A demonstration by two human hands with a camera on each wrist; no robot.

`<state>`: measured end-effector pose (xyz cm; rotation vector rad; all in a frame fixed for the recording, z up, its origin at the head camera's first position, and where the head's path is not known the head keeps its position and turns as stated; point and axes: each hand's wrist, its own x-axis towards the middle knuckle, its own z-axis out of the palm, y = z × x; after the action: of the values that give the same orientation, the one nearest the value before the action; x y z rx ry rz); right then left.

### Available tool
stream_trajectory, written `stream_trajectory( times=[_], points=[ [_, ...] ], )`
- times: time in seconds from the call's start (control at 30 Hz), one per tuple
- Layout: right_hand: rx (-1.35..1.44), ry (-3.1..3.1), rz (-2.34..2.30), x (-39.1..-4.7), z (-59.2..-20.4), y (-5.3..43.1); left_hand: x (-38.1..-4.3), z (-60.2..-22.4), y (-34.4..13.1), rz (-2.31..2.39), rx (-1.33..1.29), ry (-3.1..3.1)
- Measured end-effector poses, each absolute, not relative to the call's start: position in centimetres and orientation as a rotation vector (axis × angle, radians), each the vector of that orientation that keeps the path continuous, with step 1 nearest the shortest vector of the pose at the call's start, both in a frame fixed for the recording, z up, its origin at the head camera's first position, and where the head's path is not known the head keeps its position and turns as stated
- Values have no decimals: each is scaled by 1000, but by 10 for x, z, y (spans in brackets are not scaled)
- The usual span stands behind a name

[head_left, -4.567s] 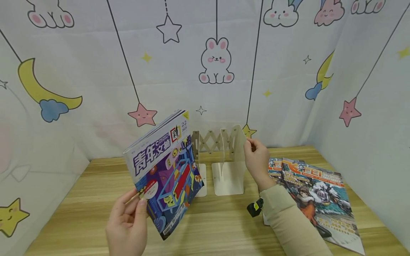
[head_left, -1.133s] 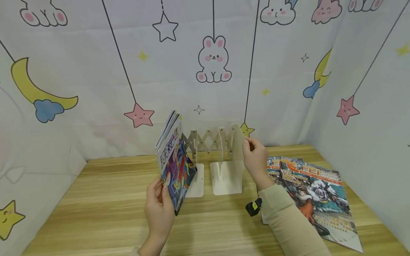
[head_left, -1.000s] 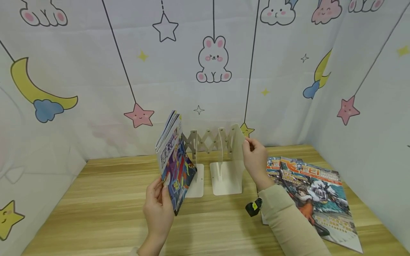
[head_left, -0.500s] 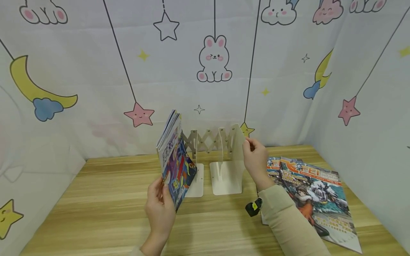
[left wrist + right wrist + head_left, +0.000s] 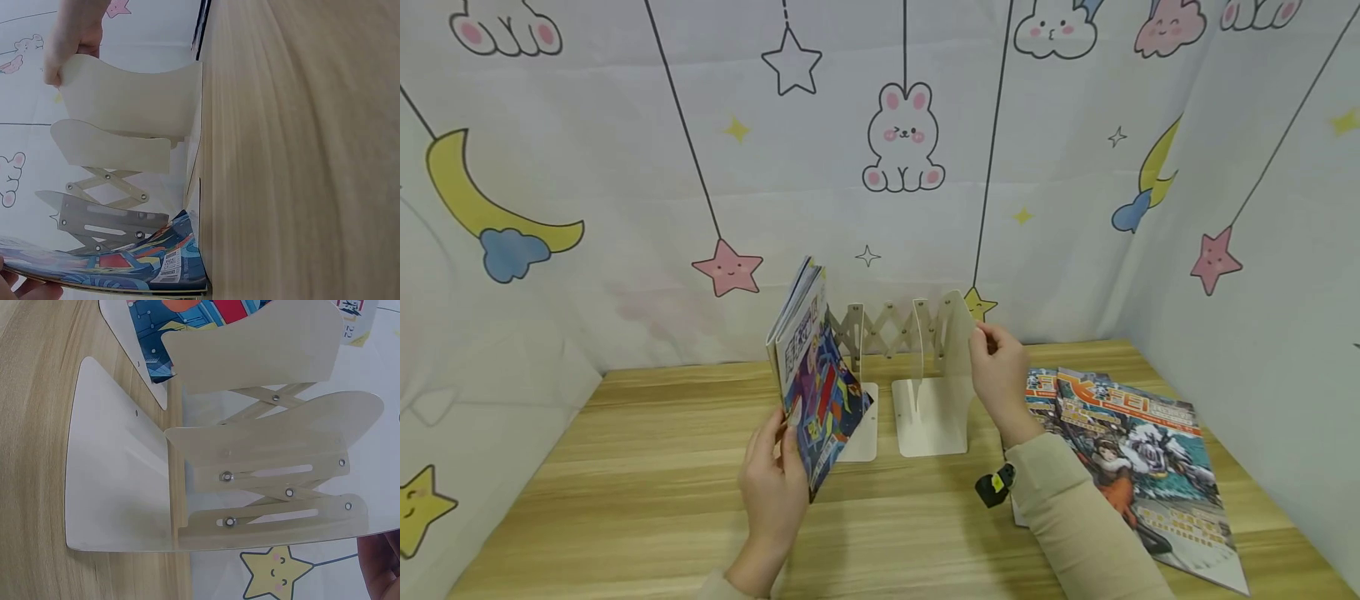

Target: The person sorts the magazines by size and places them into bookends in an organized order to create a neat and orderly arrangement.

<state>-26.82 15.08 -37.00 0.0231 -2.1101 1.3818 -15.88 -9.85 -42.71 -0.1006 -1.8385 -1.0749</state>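
My left hand (image 5: 775, 483) grips the near edge of several stacked magazines (image 5: 822, 392), the front one with a purple and blue cover. They stand nearly upright at the left end of a cream metal expandable bookend (image 5: 931, 421), over its left base plate. In the left wrist view the magazines' (image 5: 175, 262) bottom edge is by the base plate; whether it touches cannot be told. With thumb and fingers my right hand (image 5: 1000, 375) pinches the outer edge of the bookend's right end panel. Upright dividers on a crisscross lattice show in the right wrist view of the bookend (image 5: 275, 425).
Two overlapping magazines (image 5: 1157, 475) with orange titles lie flat on the wooden table (image 5: 625, 500) at the right, partly under my right sleeve (image 5: 1075, 508). A white curtain (image 5: 820, 167) with cartoon prints hangs behind the table and along both sides.
Since the oldest frame, my left hand has carried the magazines rightward to the bookend and turned them more edge-on. Over the last half second their front cover swings slightly outward. My right hand stays put.
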Motion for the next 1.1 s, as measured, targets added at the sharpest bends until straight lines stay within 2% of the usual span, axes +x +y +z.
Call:
stream_trajectory(
  times=[1.1],
  points=[
    [56, -2202, 1365, -282, -364, 154, -163, -427, -87, -1108, -161, -1796]
  ],
)
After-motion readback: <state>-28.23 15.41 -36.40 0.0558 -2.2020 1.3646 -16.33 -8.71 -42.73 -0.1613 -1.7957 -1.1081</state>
